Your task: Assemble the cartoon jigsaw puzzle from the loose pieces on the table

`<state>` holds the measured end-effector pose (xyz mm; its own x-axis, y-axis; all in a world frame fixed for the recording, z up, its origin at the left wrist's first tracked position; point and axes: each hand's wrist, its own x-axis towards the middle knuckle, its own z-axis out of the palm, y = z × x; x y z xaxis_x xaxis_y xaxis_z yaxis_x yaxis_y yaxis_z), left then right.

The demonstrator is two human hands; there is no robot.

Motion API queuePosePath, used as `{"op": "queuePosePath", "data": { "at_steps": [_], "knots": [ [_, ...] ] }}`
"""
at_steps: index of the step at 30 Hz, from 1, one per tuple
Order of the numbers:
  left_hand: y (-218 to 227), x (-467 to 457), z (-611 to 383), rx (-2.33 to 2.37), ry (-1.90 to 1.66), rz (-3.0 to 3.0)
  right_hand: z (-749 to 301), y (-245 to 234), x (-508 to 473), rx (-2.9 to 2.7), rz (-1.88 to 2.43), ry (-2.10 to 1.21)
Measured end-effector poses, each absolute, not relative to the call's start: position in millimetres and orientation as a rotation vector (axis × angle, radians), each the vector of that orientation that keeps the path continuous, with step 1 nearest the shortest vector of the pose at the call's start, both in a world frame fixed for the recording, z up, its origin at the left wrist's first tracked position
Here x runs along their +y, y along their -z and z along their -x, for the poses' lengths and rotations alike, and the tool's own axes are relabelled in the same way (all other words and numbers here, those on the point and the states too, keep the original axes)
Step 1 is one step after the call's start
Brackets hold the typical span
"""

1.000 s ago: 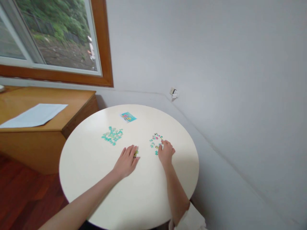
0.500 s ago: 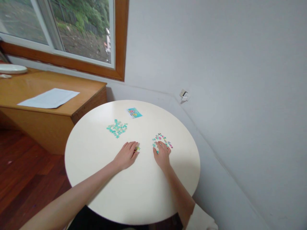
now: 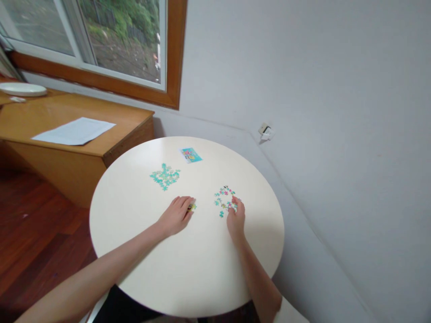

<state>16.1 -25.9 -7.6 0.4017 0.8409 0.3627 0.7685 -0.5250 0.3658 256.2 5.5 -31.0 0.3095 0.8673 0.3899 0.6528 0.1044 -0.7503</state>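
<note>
White wall, wood-framed window (image 3: 121, 40) far left, wooden counter (image 3: 131, 112) with a paper sheet (image 3: 76, 131), round white table (image 3: 188, 264) below. Loose mixed puzzle pieces (image 3: 226, 193) sit right of table centre, just ahead and left of the right hand (image 3: 236, 217); that hand is nearer, left hand (image 3: 175, 214) well apart. Pieces scattered, no shared long axis; single teal piece (image 3: 221, 214) left of right thumb. Right fingers curled at the pieces, can't tell if one is pinched. Left hand palm down, fingers extended, thumb apart, small yellowish cluster (image 3: 193, 207) showing in the gap. Teal pile (image 3: 164, 176) toward table's far-left edge; picture card (image 3: 191, 155) near far edge, pink and yellow figures on teal. No brand, label or writing readable on card or sheet.
</note>
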Motion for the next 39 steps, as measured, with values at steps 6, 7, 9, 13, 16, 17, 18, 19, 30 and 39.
{"op": "queuePosePath", "data": {
  "at_steps": [6, 7, 9, 13, 16, 17, 18, 19, 30, 39],
  "knots": [
    [1, -28, -17, 1.444, -0.781, -2.531, -256, 31, 3, -1.295, 1.537, -0.386],
    [0, -29, -18, 1.448, -0.783, -2.533, -255, 31, 3, -1.286, 1.523, -0.396],
    [-1, -29, -18, 1.466, -0.783, -2.531, -255, 31, 3, -1.271, 1.493, -0.419],
    [-1, -29, -18, 1.504, -0.764, -2.520, -255, 30, 4, -1.222, 1.457, -0.478],
    [0, -28, -17, 1.520, -0.751, -2.514, -255, 29, 3, -1.204, 1.448, -0.503],
    [0, -28, -17, 1.531, -0.752, -2.509, -255, 28, 2, -1.203, 1.435, -0.509],
    [0, -28, -17, 1.543, -0.752, -2.504, -255, 28, 1, -1.206, 1.421, -0.513],
    [0, -28, -17, 1.552, -0.752, -2.499, -254, 27, 0, -1.213, 1.407, -0.513],
    [-4, -30, -18, 1.620, -0.711, -2.492, -250, 20, -1, -1.224, 1.270, -0.500],
    [-6, -32, -19, 1.618, -0.687, -2.508, -251, 19, -1, -1.209, 1.272, -0.522]
  ]
}}
